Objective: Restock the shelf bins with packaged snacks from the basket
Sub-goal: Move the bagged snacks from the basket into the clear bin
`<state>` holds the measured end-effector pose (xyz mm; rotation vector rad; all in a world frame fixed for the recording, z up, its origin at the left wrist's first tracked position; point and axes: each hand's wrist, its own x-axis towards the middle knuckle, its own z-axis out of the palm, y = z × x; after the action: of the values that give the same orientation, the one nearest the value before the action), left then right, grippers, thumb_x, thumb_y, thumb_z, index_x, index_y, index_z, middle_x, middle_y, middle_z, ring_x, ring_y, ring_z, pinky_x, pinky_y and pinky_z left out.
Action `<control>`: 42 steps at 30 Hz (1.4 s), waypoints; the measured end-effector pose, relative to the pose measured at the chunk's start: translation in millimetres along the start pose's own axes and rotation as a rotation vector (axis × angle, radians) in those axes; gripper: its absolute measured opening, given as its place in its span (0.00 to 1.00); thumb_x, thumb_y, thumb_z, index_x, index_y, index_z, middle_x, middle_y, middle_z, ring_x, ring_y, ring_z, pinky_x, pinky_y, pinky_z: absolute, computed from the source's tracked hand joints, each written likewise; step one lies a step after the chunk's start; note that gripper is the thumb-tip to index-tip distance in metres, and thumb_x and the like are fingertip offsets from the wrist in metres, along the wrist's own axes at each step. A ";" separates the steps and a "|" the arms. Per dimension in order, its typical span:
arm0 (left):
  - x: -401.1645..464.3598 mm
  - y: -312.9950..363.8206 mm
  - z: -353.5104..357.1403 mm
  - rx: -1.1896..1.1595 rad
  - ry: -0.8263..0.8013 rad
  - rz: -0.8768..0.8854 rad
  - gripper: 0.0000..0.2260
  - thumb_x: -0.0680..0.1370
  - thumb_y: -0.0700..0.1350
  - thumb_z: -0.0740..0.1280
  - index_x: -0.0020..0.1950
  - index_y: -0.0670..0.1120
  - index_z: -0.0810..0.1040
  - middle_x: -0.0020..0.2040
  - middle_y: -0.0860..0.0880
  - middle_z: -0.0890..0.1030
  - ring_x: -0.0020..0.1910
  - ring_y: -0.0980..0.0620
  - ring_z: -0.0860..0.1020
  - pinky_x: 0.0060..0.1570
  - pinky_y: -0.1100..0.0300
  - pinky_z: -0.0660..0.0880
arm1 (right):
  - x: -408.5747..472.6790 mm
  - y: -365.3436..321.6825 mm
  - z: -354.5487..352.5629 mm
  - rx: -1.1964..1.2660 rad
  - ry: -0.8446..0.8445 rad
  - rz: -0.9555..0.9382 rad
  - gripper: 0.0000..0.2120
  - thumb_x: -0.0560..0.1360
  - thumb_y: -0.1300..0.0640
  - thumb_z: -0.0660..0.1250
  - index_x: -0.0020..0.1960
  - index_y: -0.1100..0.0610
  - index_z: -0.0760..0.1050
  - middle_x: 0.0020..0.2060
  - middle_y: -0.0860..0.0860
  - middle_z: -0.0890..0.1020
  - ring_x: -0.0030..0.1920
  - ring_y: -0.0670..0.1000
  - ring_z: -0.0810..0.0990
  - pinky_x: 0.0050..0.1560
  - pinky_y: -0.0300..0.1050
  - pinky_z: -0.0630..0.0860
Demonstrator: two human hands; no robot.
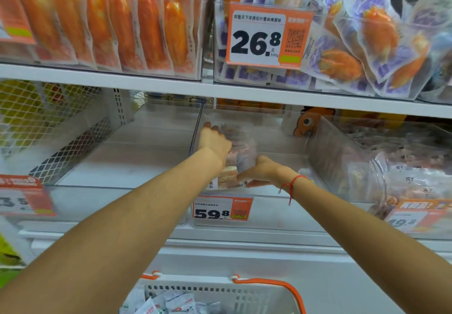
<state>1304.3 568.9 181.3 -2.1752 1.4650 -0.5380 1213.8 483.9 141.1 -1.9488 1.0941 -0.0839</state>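
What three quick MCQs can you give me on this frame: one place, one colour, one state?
1. Where is the stack of packets that both hands hold?
A. In the clear bin above the 59.8 price tag
B. In the basket
C. On the upper shelf

2. What colour are the handles of the basket?
A. Blue
B. Orange
C. Black

3. What is the state of the left hand?
A. Hanging free at the side
B. Flat on the price tag
C. Gripping the stack from its left side

Answers:
1 A, the stack sits inside the clear bin directly over that tag.
2 B, the looped handle on the white basket is orange.
3 C, its fingers curl round the packets, while the right hand holds the other side.
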 end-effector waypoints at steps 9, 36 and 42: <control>-7.5 -14.3 0.8 -0.094 0.029 0.025 0.24 0.75 0.53 0.69 0.68 0.47 0.69 0.65 0.47 0.73 0.66 0.47 0.70 0.67 0.52 0.61 | -6.5 1.0 6.2 -0.113 0.026 -0.006 0.16 0.75 0.63 0.68 0.61 0.63 0.73 0.53 0.57 0.78 0.45 0.53 0.81 0.51 0.44 0.80; -104.1 -34.7 -5.8 -0.663 0.377 -0.215 0.13 0.77 0.43 0.63 0.61 0.52 0.76 0.57 0.52 0.79 0.57 0.48 0.76 0.49 0.56 0.69 | -102.3 8.9 -26.7 -0.050 0.404 -0.371 0.10 0.75 0.58 0.69 0.56 0.56 0.78 0.50 0.53 0.81 0.51 0.51 0.78 0.56 0.50 0.77; -173.5 -18.7 -12.7 -0.917 0.319 -0.311 0.10 0.77 0.45 0.63 0.54 0.55 0.79 0.49 0.57 0.82 0.51 0.48 0.79 0.42 0.60 0.68 | -166.2 17.0 -1.9 -0.012 0.200 -0.468 0.06 0.76 0.64 0.65 0.49 0.57 0.80 0.42 0.53 0.81 0.37 0.46 0.79 0.37 0.35 0.76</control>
<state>1249.5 734.9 191.3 -3.1842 1.7726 -0.3486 1100.3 598.2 185.3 -2.2082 0.7397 -0.5359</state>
